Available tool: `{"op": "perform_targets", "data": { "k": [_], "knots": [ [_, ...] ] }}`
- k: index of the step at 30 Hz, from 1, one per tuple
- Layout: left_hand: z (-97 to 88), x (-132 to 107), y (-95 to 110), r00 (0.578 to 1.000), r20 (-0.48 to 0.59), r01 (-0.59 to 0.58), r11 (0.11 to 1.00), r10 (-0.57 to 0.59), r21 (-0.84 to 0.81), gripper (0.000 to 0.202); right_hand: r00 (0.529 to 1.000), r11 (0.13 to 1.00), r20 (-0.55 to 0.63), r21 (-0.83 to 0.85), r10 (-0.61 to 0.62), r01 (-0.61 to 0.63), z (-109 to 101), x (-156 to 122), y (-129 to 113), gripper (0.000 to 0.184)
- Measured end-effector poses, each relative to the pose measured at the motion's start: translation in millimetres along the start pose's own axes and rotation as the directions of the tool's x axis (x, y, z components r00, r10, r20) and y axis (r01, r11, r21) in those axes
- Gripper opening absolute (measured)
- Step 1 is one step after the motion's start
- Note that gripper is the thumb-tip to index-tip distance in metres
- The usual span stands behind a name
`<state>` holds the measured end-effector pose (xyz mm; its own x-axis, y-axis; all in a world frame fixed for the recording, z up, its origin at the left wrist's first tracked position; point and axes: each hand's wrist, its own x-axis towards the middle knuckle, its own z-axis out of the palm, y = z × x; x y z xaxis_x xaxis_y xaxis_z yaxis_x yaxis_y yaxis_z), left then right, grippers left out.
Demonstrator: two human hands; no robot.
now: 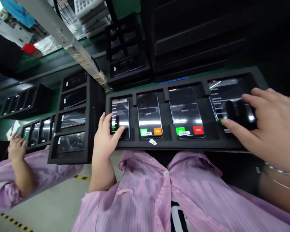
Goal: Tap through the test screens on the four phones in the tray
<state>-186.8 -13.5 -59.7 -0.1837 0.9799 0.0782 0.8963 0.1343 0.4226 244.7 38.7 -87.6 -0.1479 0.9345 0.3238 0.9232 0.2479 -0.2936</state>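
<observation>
We pressed our open left hand (107, 137) on the nine-o'clock phone (120, 118); our right hand (268, 124), fingers spread, covered the three-o'clock phone (228, 100) by the tray (183, 145) edge.

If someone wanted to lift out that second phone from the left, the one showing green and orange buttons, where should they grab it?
Probably by its two long side edges, from straight above. The phone lies flat, screen up, sunk in a slot of the black foam tray, so only its edges offer grip. The slot looks widened near the top, leaving fingertip room.
</observation>
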Motion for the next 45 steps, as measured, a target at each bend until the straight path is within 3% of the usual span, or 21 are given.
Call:
{"op": "perform_targets", "data": {
  "k": [5,12,17,22,26,29,32,34,37,39,40,43,45],
  "knots": [
    [-3.2,3,5,0.998,0.051,0.028,1.000,-0.029,0.011,0.085,0.999,0.999,0.036,0.027,0.023,-0.024,-6,2,-5,0.110],
    [-6.5,7,9,0.991,0.102,0.077,0.996,-0.081,0.044,0.090,0.999,0.999,0.023,0.027,-0.030,0.029,-1,1,-2,0.097],
    [-6.4,7,10,0.993,0.056,0.106,0.994,-0.108,0.034,0.078,1.000,0.998,0.018,0.054,-0.013,0.012,-2,2,-3,0.098],
    [-5.0,9,5,0.998,0.045,0.050,0.997,-0.053,0.059,0.058,0.996,0.997,-0.050,0.038,-0.068,0.070,-2,4,-2,0.087],
    [-3.7,13,-2,0.997,0.007,0.077,0.997,-0.077,0.026,0.075,0.993,0.994,-0.080,0.051,-0.091,0.096,0,6,-2,0.080],
    [-2.7,13,-7,0.994,0.009,0.107,0.993,-0.106,-0.044,0.090,0.998,0.998,-0.019,0.047,-0.052,0.053,2,6,-3,0.080],
    [-2.7,11,-9,0.994,0.013,0.110,0.992,-0.110,-0.069,0.093,0.997,0.997,0.071,0.070,-0.037,0.032,-2,4,0,0.078],
    [-3.1,10,-8,0.993,0.008,0.122,0.991,-0.121,-0.064,0.093,0.995,0.988,0.068,0.141,-0.067,0.057,-11,7,7,0.074],
    [-3.4,10,-9,0.989,-0.006,0.148,0.987,-0.148,-0.069,0.093,0.996,0.976,-0.071,0.208,-0.048,0.062,-29,30,23,0.068],
    [-3.2,10,-10,0.985,-0.027,0.166,0.983,-0.169,-0.084,0.092,0.990,0.975,-0.122,0.221,0.067,-0.039,-35,61,37,0.062],
    [-3.0,10,-10,0.983,-0.036,0.175,0.980,-0.179,-0.096,0.090,0.985,0.962,-0.094,0.247,0.145,-0.118,-34,80,44,0.058],
    [-2.7,8,-13,0.980,-0.070,0.178,0.977,-0.186,-0.114,0.082,0.939,0.851,0.192,0.400,0.285,-0.340,-12,144,66,0.043],
    [-2.6,6,-15,0.980,-0.104,0.158,0.982,-0.169,-0.108,0.076,0.882,0.781,0.428,0.476,0.197,-0.405,13,181,79,0.042]
  ]
}}
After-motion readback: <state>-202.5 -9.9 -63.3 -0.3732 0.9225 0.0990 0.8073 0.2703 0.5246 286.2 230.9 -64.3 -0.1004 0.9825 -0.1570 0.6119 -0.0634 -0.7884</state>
